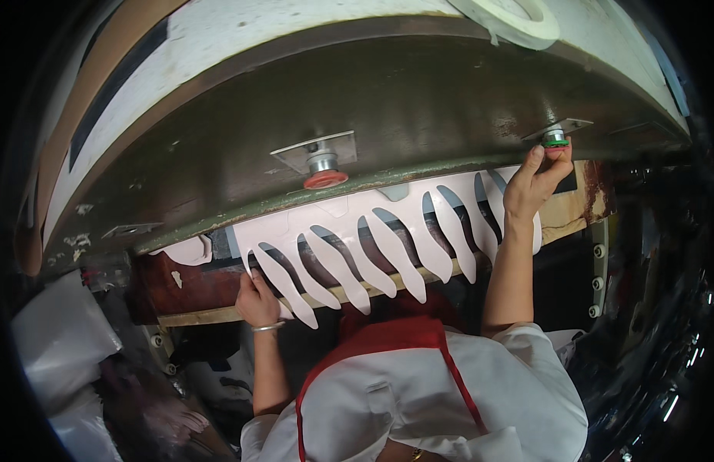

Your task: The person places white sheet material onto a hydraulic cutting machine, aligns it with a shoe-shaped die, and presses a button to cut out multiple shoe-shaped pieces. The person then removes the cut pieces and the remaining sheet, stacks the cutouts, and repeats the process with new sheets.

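Head view: pale pink die-cut sheet (357,246) with curved finger-like strips, lying under the press head (357,115). Left hand (257,296) pinches its lower left strip, apparently steadying it. Right hand (532,185), fingers bunched, fingertips pressing the green button (555,142). Red button (325,179) untouched. Tape roll (518,19) on top.

Both bare forearms rise from white short sleeves at the lower edge. The left hand (257,299), a thin metal bangle on its wrist, sits lower with fingers curled closed. The right hand (532,187) reaches higher, arm extended, fingertips pinched together
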A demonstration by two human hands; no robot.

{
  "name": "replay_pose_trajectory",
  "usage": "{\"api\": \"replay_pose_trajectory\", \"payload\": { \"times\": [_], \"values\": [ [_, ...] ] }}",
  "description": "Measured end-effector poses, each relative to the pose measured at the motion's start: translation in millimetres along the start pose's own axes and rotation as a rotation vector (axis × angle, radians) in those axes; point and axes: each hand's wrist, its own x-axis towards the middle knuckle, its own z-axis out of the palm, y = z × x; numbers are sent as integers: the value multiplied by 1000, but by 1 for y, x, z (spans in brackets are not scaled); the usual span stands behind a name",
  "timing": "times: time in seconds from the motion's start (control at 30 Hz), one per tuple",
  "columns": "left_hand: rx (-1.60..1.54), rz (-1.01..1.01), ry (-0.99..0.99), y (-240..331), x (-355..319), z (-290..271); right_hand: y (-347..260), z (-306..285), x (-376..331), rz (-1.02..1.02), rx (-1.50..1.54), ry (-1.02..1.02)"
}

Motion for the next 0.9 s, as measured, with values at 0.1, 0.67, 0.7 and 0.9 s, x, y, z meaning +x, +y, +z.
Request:
{"api": "replay_pose_trajectory", "payload": {
  "times": [0.1,0.67,0.7,0.9],
  "values": [
    [14,-9,6,3,7,-5,2,-18,-11,-85,-52,-50],
    [-276,81,72,-32,-55,-26,52,-141,-101,392,-305,-104],
    [-293,28,47,-34,-64,-30,36,-142,-103,367,-445,-106],
    [-96,-11,-124,-68,-137,-57,-64,-58,-180,-77,-29,-765]
  ]
}}
